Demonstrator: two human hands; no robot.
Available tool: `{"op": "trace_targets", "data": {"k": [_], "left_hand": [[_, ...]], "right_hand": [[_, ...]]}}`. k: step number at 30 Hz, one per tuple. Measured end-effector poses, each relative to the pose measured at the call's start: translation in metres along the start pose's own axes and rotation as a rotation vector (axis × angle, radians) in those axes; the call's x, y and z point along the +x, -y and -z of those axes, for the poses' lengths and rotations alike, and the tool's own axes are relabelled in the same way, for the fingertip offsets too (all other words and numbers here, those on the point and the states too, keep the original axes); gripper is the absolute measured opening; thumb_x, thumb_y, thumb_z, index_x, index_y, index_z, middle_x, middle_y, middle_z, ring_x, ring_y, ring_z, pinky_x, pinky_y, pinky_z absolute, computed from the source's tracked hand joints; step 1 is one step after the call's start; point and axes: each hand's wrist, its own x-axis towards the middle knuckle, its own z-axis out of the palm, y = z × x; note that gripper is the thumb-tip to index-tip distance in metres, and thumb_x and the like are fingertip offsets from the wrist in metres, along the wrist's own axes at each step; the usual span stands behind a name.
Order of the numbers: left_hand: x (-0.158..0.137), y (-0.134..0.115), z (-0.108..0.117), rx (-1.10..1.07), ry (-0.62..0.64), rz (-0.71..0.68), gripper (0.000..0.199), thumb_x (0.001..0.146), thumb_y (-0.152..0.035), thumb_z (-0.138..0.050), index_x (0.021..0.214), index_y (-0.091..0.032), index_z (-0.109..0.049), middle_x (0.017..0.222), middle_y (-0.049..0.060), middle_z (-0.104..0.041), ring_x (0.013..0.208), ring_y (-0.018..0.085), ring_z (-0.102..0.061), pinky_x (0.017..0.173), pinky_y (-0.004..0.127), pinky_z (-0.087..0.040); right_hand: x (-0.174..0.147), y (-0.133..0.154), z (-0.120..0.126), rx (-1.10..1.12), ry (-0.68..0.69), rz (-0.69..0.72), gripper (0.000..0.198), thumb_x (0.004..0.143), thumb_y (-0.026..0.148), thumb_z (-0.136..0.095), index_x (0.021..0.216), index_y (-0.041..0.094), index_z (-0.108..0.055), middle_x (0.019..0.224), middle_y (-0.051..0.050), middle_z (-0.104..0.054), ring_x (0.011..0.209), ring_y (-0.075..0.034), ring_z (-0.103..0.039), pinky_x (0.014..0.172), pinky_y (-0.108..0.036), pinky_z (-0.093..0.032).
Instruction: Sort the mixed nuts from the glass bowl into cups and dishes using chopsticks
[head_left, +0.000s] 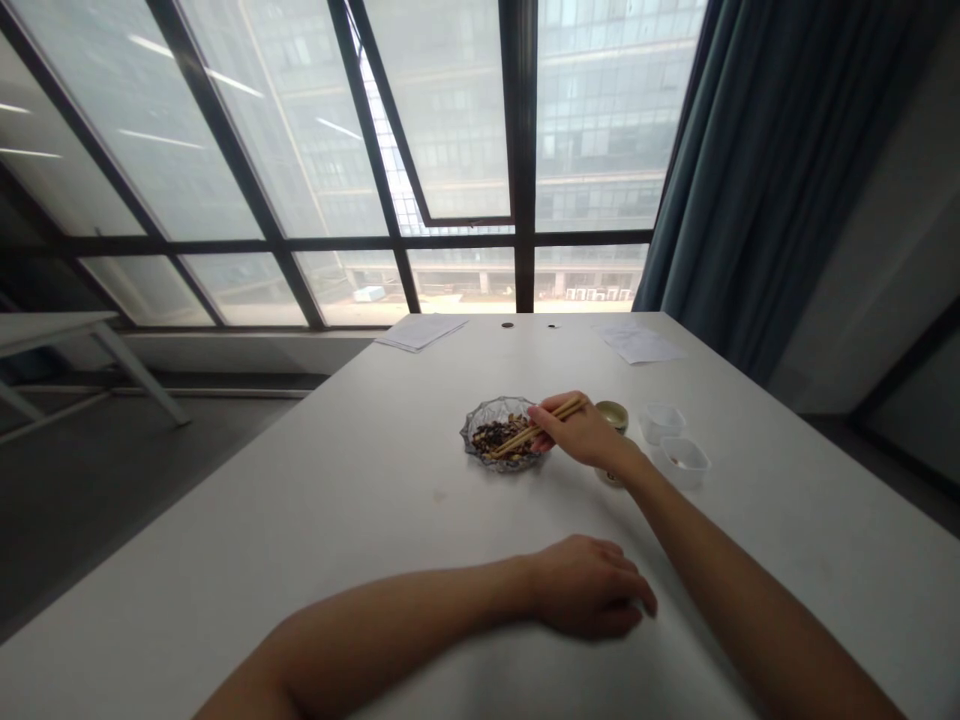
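My right hand (pixel 571 430) is closed around a pair of wooden chopsticks (pixel 534 428). Their tips reach down into a faceted clear glass bowl (pixel 468 440), among a mix of dark and pale yellowish dry bits (pixel 495 436); whether the tips pinch a piece is too small to tell. My left hand (pixel 596 588) rests on the white table in front of the bowl, fingers loosely bent and a little apart, with nothing visible in it. Just beyond my right wrist is a small olive-green bowl (pixel 613 414). Another small round dish (pixel 611 478) is mostly covered by that wrist.
Right of my right forearm stand two clear plastic tubs (pixel 663 422), the nearer tub (pixel 685 455) with a small bit inside. White papers (pixel 424 331) lie at the far left, another sheet (pixel 641 343) at the far right. A small dark disc (pixel 508 325) lies near the window-side edge.
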Motion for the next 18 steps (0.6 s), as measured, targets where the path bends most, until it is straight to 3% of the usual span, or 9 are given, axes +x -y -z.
{"op": "trace_targets", "data": {"k": [13, 18], "left_hand": [[0.0002, 0.0006, -0.0007, 0.017, -0.022, -0.034, 0.022, 0.093, -0.025, -0.056, 0.110, -0.020, -0.069, 0.100, 0.002, -0.075, 0.090, 0.019, -0.067, 0.090, 0.027, -0.051], [0.0002, 0.0002, -0.0002, 0.018, -0.024, -0.038, 0.022, 0.092, -0.025, -0.057, 0.110, -0.020, -0.069, 0.101, 0.002, -0.075, 0.090, 0.019, -0.067, 0.089, 0.027, -0.050]], "right_hand": [[-0.0006, -0.0058, -0.0063, -0.020, 0.007, 0.011, 0.033, 0.092, 0.048, -0.064, 0.076, 0.019, -0.071, 0.068, -0.007, -0.077, 0.063, -0.024, -0.077, 0.056, -0.028, -0.061], [0.0000, -0.0070, -0.0091, 0.009, -0.054, -0.012, 0.033, 0.092, 0.046, -0.064, 0.076, 0.019, -0.072, 0.066, -0.007, -0.077, 0.061, -0.023, -0.076, 0.055, -0.027, -0.060]]}}
